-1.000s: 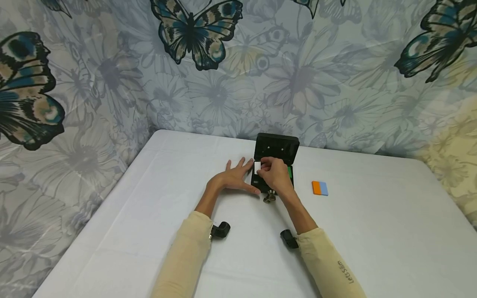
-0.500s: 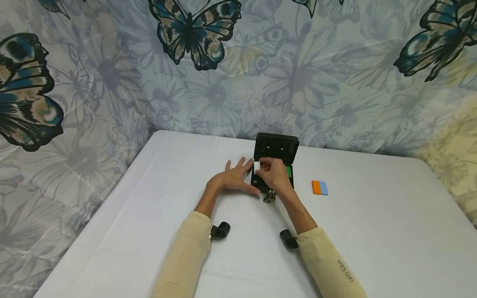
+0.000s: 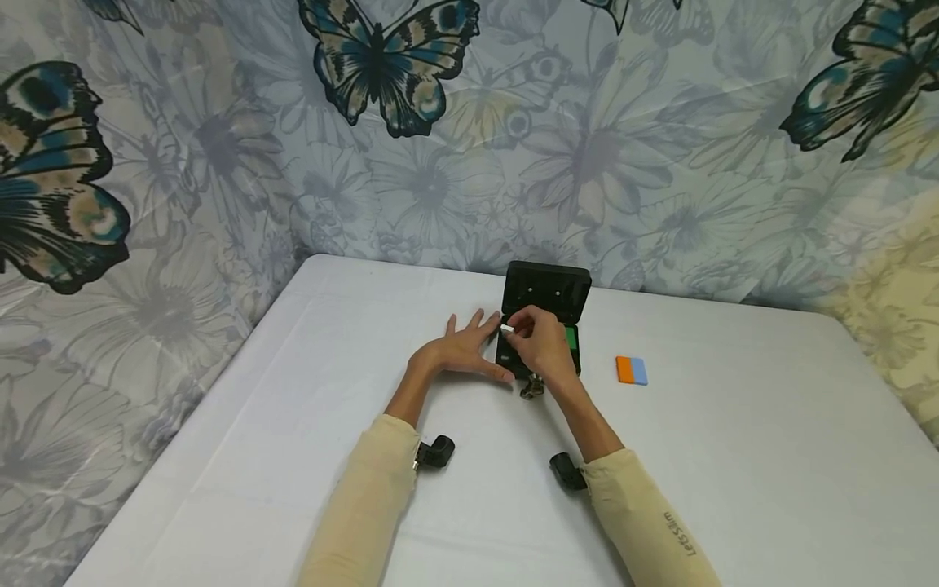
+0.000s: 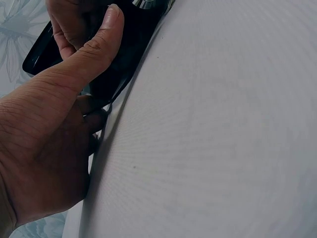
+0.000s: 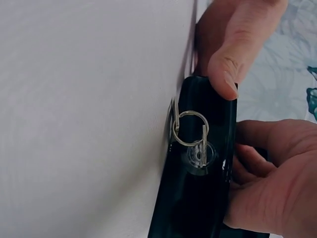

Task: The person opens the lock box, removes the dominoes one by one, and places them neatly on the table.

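Observation:
A black lockable box [image 3: 546, 289] stands with its lid raised near the table's back edge. My left hand [image 3: 458, 350], fingers spread, braces its left side; in the right wrist view the thumb [image 5: 225, 74] lies on the front corner. Over the box's left part, my right hand [image 3: 543, 342] pinches a small white block [image 3: 507, 328] between thumb and fingers. Something green [image 3: 571, 337] shows inside on the right. A key [image 5: 204, 146] sits in the front lock, with a second key hanging from its ring [image 5: 190, 113]. My right hand covers much of the interior.
To the right of the box lies a small flat block, half orange [image 3: 624, 369] and half blue [image 3: 640, 371]. White cloth covers the table [image 3: 293, 391]. A butterfly-print curtain [image 3: 433, 187] hangs right behind the table.
The white block, earlier seen upright at the box's left part, is now tipped and looks shorter in my right fingers. The left hand keeps its place.

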Available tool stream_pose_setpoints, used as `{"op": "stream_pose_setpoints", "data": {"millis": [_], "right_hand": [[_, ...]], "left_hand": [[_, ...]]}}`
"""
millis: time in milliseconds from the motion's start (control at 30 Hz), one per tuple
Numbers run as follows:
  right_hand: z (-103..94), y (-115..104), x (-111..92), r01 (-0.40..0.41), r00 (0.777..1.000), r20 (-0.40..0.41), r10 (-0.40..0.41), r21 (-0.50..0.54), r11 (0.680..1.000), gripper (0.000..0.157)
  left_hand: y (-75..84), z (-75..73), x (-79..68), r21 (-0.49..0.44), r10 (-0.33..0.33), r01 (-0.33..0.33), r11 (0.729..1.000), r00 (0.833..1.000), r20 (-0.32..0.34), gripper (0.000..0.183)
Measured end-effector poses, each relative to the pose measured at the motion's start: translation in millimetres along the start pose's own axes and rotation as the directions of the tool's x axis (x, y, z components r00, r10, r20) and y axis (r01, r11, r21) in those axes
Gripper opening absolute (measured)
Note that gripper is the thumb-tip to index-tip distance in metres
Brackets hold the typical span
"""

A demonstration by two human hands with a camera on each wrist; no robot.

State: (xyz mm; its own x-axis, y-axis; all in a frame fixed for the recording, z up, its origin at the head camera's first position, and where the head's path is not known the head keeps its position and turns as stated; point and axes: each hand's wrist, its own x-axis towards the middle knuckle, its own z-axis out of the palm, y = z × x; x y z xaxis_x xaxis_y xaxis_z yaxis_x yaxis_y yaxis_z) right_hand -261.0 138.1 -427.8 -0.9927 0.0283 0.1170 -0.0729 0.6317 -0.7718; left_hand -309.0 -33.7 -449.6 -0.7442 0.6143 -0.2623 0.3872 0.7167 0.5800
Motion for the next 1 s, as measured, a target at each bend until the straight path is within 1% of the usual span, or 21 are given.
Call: {"op": "stream_pose_setpoints", "data": {"millis": [67,167,400,567,633,767,867,933,1000], "right_hand": [[0.2,-0.5,-0.4,0.010,1.000,0.000,-0.010,-0.010,1.000,0.016],[0.1,-1.1,-1.0,0.014,1.000,-0.008,-0.014,-0.018,1.000,0.014],[-2.3,-3.2,-1.0,0.017,0.999,-0.028,-0.017,-0.018,1.000,0.016],[-10.4,-5.8,-0.4,0.013,0.999,-0.049,-0.013,-0.014,1.000,0.018],[-15.6,-7.2,-0.3,0.000,0.999,-0.041,0.000,0.011,1.000,0.020],[-27.8,-10.7,0.5,-0.038,0.999,-0.015,0.040,0.094,0.995,0.022],[-37.4,-11.3,1.5,-0.032,0.999,-0.010,0.033,0.132,0.991,0.022],[-44.4,-10.0,2.5,-0.013,1.000,-0.018,0.015,0.127,0.992,0.022],[-51.2,-8.9,2.8,-0.012,1.000,-0.012,0.014,0.155,0.988,0.023]], "left_hand": [[-0.1,0.0,0.0,0.000,0.001,-0.001,1.000,1.000,-0.001,0.116],[0.1,0.0,-0.1,-0.001,0.004,-0.004,1.000,1.000,-0.002,0.116],[-0.3,0.2,0.5,-0.005,-0.001,0.001,1.000,1.000,-0.005,0.117],[0.8,-0.2,1.5,-0.006,-0.007,0.007,1.000,1.000,-0.005,0.116],[1.4,0.1,1.4,-0.007,-0.007,0.007,1.000,1.000,-0.004,0.117],[1.8,0.9,2.3,-0.002,-0.006,0.006,1.000,1.000,-0.005,0.118],[1.0,0.8,2.7,0.004,-0.012,0.012,1.000,1.000,-0.003,0.117],[0.5,0.7,2.9,0.006,-0.011,0.011,1.000,1.000,-0.004,0.117],[0.1,0.4,2.6,0.009,-0.008,0.008,1.000,1.000,-0.002,0.116]]}}
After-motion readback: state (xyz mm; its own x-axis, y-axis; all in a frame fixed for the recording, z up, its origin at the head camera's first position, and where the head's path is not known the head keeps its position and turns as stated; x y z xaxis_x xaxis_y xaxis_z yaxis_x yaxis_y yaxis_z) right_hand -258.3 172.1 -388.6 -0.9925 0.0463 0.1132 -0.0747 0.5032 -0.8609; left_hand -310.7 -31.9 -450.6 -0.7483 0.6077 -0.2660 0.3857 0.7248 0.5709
